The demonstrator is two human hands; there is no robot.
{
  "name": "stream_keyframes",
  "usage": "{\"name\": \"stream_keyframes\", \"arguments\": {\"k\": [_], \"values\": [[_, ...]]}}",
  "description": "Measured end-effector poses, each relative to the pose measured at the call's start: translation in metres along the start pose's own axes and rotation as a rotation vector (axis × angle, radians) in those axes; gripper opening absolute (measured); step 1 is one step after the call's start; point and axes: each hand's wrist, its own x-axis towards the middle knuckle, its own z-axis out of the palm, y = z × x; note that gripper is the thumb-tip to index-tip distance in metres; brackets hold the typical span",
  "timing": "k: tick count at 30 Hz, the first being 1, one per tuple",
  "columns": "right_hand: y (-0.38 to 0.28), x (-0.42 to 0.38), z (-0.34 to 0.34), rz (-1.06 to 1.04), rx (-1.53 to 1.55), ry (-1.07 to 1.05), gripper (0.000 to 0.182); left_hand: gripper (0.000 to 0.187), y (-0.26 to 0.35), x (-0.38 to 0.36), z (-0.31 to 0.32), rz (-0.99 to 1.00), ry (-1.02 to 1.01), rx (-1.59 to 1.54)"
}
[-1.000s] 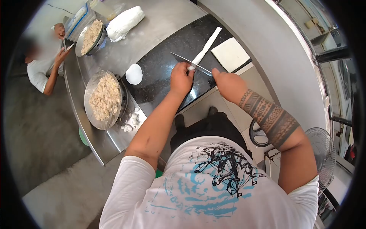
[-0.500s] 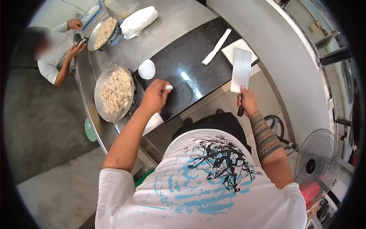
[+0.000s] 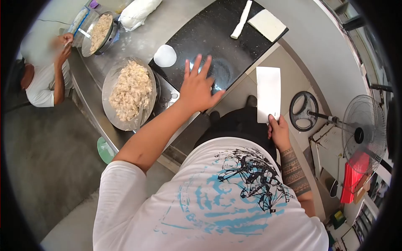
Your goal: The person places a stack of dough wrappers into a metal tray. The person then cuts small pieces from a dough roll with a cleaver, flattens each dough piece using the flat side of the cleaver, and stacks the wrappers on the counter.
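My left hand (image 3: 200, 88) is over the near part of the black board (image 3: 205, 33), palm down and fingers spread. Anything under its palm is hidden. My right hand (image 3: 279, 130) grips the cleaver (image 3: 268, 92), whose broad blade points away from me, off the board's right side. A round white dough disc (image 3: 165, 56) lies at the board's left edge. Farther back are a thin white dough strip (image 3: 242, 20) and a flat white dough slab (image 3: 268, 25). Left of my left hand stands a bowl of pale chunky filling (image 3: 130, 90).
A co-worker (image 3: 46, 81) stands at the far left beside a second bowl of filling (image 3: 100, 32). A white wrapped bundle (image 3: 138, 13) lies on the metal table (image 3: 180, 12). At the right are a black handwheel (image 3: 303, 111) and a fan (image 3: 363, 134).
My left hand has opened from its pinch on a small white dough piece and moved right over the board. The cleaver's blade has turned and looks brighter. The whole view has shifted.
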Motion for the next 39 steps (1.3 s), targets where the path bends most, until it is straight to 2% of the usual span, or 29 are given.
{"name": "stream_keyframes", "arguments": {"k": [2,5,9,11,14,15,17,19,20,21,22,24,28,29,32,35,38,39], "values": [[0.002,-0.015,-0.008,0.024,0.009,0.034,0.031,0.085,0.010,0.034,0.022,-0.058,0.075,-0.034],[-0.008,-0.036,-0.015,0.031,-0.007,0.105,0.030,0.092,0.012,0.041,0.067,-0.092,-0.102,-0.051],[-0.024,-0.049,-0.021,0.033,0.013,0.113,0.029,0.095,0.001,0.032,0.061,0.038,-0.102,-0.112],[-0.038,-0.039,-0.018,0.026,-0.102,0.049,0.032,0.096,0.002,0.039,0.058,0.080,-0.124,-0.112],[-0.070,-0.012,-0.003,0.010,-0.253,-0.102,0.046,0.094,-0.011,0.027,0.063,0.144,-0.037,-0.432],[-0.076,0.002,0.005,-0.004,-0.350,-0.151,0.038,0.093,-0.017,0.027,0.066,-0.001,0.091,-0.625],[-0.090,0.026,0.035,-0.110,-0.458,-0.321,0.044,0.093,-0.038,0.032,0.069,-0.288,0.347,-0.988],[-0.088,0.059,0.062,-0.318,-0.560,-0.498,0.049,0.093,-0.064,0.034,0.048,-0.200,0.273,-0.490],[-0.089,0.071,0.079,-0.321,-0.495,-0.598,0.049,0.093,-0.070,0.035,0.037,-0.154,0.229,-0.245],[-0.096,0.079,0.099,-0.337,-0.586,-0.646,0.050,0.095,-0.069,0.033,0.031,0.019,0.094,-0.083],[-0.102,0.083,0.110,-0.347,-0.681,-0.695,0.051,0.094,-0.064,0.025,0.031,0.075,0.001,-0.092],[-0.090,0.083,0.114,-0.346,-0.679,-0.731,0.052,0.092,-0.052,0.007,0.030,0.186,-0.184,-0.114],[-0.078,0.054,0.080,-0.350,-0.653,-0.728,0.054,0.092,-0.004,0.006,0.023,0.153,-0.251,-0.159],[-0.084,0.049,0.072,-0.300,-0.566,-0.728,0.054,0.091,0.006,0.011,0.023,0.148,-0.249,-0.166],[-0.113,0.058,0.066,-0.226,-0.730,-0.713,0.054,0.090,0.006,0.025,0.024,0.122,-0.215,-0.128],[-0.110,0.074,0.072,-0.332,-0.798,-0.663,0.053,0.090,-0.009,0.033,0.026,0.123,-0.141,-0.082],[-0.110,0.093,0.078,-0.486,-0.735,-0.598,0.051,0.090,-0.032,0.049,0.040,0.150,-0.042,-0.032],[-0.120,0.100,0.084,-0.447,-0.800,-0.575,0.050,0.090,-0.046,0.061,0.048,0.172,-0.004,-0.006]]}}
